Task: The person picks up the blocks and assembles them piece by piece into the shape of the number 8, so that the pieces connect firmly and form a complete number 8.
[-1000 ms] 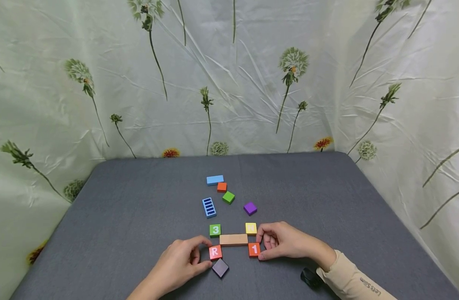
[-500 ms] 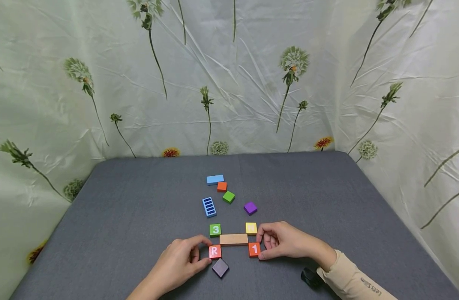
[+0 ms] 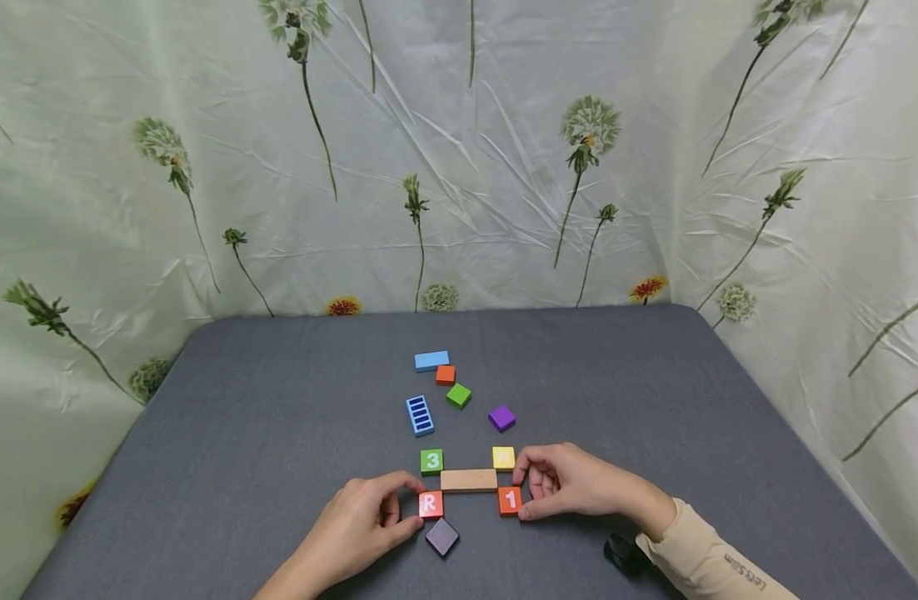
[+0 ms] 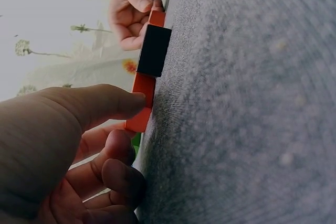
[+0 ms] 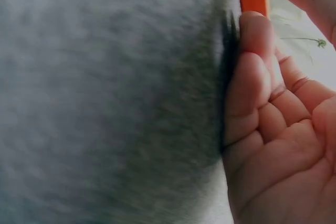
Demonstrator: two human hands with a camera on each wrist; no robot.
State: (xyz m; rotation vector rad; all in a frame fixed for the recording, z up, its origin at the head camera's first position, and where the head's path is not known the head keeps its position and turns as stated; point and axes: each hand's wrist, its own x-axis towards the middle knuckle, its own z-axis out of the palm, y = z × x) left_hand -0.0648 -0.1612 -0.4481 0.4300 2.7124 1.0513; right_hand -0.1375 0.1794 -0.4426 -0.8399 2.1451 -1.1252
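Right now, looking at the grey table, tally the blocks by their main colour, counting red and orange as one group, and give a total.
Red or orange blocks: 3
Blue blocks: 2
Green blocks: 2
Purple block: 1
Yellow block: 1
Tan block: 1
Dark grey block: 1
Total: 11

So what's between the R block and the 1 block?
In the head view, bare grey cloth lies between the R block and 1 block; the wooden block is just farther back.

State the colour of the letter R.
White, on the red block at the left hand; the head view shows it best.
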